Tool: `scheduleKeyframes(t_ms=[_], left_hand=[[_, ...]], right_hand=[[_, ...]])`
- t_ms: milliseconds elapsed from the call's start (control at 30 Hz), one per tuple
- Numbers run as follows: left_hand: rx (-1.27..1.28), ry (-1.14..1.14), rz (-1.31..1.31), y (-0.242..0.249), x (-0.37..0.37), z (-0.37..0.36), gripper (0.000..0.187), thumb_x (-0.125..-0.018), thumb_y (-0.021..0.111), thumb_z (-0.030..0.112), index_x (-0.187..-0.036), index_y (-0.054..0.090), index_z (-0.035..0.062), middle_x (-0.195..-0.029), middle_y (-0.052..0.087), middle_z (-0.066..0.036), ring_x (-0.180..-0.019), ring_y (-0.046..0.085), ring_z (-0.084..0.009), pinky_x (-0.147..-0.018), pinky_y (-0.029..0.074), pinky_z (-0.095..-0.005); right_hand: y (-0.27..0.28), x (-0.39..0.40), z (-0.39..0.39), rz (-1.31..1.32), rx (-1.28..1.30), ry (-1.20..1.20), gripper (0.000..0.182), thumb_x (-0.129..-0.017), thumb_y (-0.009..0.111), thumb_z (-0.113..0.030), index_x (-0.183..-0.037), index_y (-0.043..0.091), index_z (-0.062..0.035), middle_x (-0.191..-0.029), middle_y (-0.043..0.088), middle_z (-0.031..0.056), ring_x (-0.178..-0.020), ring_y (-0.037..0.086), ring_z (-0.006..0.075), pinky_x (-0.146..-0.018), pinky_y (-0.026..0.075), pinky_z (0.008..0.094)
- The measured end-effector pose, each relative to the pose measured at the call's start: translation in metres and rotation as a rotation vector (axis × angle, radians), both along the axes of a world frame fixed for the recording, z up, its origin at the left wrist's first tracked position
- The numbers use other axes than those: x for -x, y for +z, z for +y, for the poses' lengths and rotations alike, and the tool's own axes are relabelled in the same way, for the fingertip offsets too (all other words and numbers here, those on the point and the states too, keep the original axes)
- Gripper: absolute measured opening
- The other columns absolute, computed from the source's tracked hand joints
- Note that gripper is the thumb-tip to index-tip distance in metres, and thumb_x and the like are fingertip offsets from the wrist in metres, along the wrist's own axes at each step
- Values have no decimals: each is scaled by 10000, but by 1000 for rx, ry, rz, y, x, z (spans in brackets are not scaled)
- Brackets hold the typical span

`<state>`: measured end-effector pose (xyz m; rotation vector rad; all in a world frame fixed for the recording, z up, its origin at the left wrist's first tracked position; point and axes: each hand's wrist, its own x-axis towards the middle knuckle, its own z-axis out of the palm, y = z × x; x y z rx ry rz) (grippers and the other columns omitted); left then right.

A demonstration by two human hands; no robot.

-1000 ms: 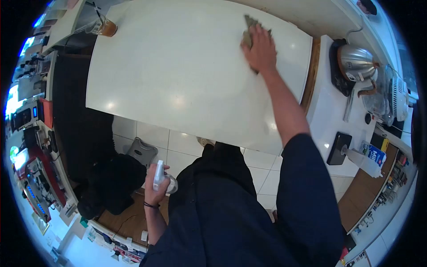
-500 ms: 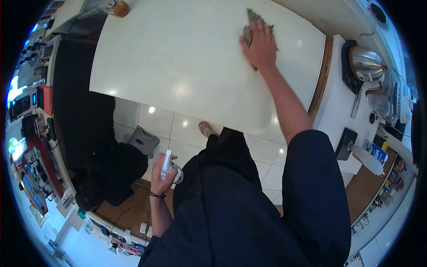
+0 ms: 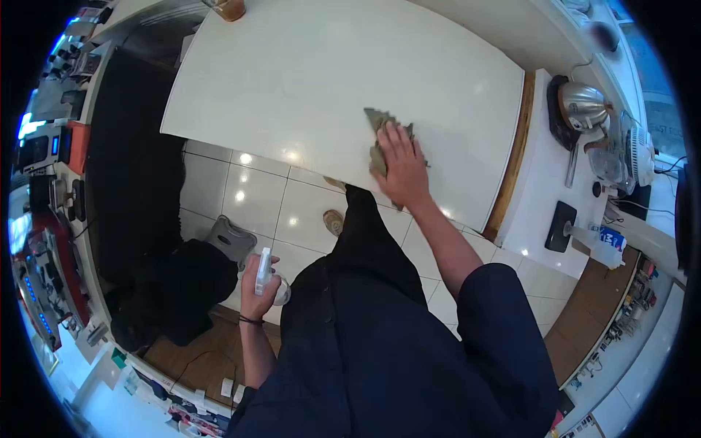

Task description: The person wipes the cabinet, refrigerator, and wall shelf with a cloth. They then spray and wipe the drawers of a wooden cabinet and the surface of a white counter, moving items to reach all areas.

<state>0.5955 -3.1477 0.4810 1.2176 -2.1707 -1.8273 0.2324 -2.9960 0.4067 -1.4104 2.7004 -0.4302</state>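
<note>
My right hand (image 3: 403, 169) presses down on a grey-green cloth (image 3: 378, 120) near the front edge of the white table (image 3: 292, 80). The cloth is crumpled, and parts of it stick out around the fingers. Over the floor at the lower left, my left hand (image 3: 255, 292) is wrapped round a spray bottle with a white trigger head (image 3: 263, 270) and a clear body. A dark band circles the left wrist.
An amber-coloured cup (image 3: 231, 9) stands at the table's far left. On the right counter are a metal kettle (image 3: 584, 106), a black scale (image 3: 561, 226) and a white fan (image 3: 640, 157). A grey step stool (image 3: 232, 241) stands on the tiled floor beside black fabric (image 3: 175, 285).
My right hand has moved with the cloth from the table's far side toward its front edge. My left hand still holds the spray bottle. The camera view has shifted slightly.
</note>
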Motion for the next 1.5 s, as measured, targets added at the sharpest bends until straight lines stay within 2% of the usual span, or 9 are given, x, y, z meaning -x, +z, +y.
scheduleKeyframes(t_ms=[200, 400, 500, 700, 933, 1000, 1100, 1300, 1500], left_hand=[[-45, 207, -2, 7, 36, -25, 301, -766, 603, 48, -1062, 604, -1, -1010, 553, -63, -881, 546, -149, -788, 483, -297], [-42, 170, -84, 10, 63, -43, 314, -766, 615, 54, -1073, 584, -7, -1019, 549, -62, -875, 539, -149, -794, 479, -290], [-31, 161, -97, 10, 66, -42, 309, -778, 610, 48, -1080, 588, -11, -993, 525, -64, -877, 541, -158, -780, 472, -289], [-63, 175, -76, 5, 38, -26, 360, -777, 603, 49, -1131, 558, 5, -1071, 551, -62, -923, 529, -150, -831, 475, -302], [-42, 265, 23, -2, 2, 4, 324, -751, 578, 14, -1074, 593, -13, -989, 509, -59, -874, 530, -153, -799, 472, -285], [-57, 291, 45, -3, -9, 10, 329, -749, 574, 13, -1077, 592, -9, -993, 510, -57, -876, 530, -152, -801, 472, -281], [-87, 316, 56, -5, -23, 15, 334, -750, 572, 8, -1084, 588, -5, -1003, 515, -55, -879, 529, -150, -805, 472, -277], [-115, 356, 46, -4, -11, 3, 319, -762, 571, -18, -1081, 577, -1, -1043, 538, -49, -895, 528, -135, -817, 478, -271], [-120, 343, 11, 3, 24, -32, 345, -771, 573, -26, -1114, 559, 5, -1081, 551, -54, -921, 528, -137, -826, 483, -280]], right_hand=[[-39, 163, -89, 189, 96, -164, 688, -900, 583, -441, -1470, 385, -112, -1549, 349, 105, -1434, 309, 308, -1158, 252, 533], [-58, 309, -162, 234, 47, -325, 670, -959, 432, -529, -1477, 394, -106, -1559, 346, 103, -1440, 305, 297, -1177, 224, 508], [-48, 338, -194, 183, -161, -390, 684, -970, 397, -541, -1489, 371, -97, -1573, 326, 101, -1447, 292, 296, -1184, 214, 504], [-72, 295, -181, 316, 69, -230, 677, -977, 395, -527, -1487, 376, -82, -1564, 339, 108, -1434, 304, 326, -1173, 229, 510], [-38, 74, -108, 197, 108, -29, 653, -906, 592, -387, -1443, 422, -58, -1535, 363, 151, -1420, 318, 356, -1143, 265, 538], [-22, 10, -88, 78, 49, 29, 749, -845, 668, -341, -1471, 373, -56, -1559, 318, 148, -1435, 291, 357, -1150, 256, 553], [-8, -43, -73, -16, 38, 97, 768, -837, 676, -341, -1476, 360, -56, -1553, 323, 144, -1443, 279, 354, -1150, 257, 557], [-3, -22, -90, -64, 31, 177, 790, -828, 687, -341, -1484, 345, -66, -1559, 312, 135, -1444, 282, 341, -1158, 252, 547], [-33, 122, -176, 120, 82, 2, 738, -868, 650, -377, -1478, 354, -84, -1552, 338, 126, -1439, 295, 319, -1169, 238, 525]])
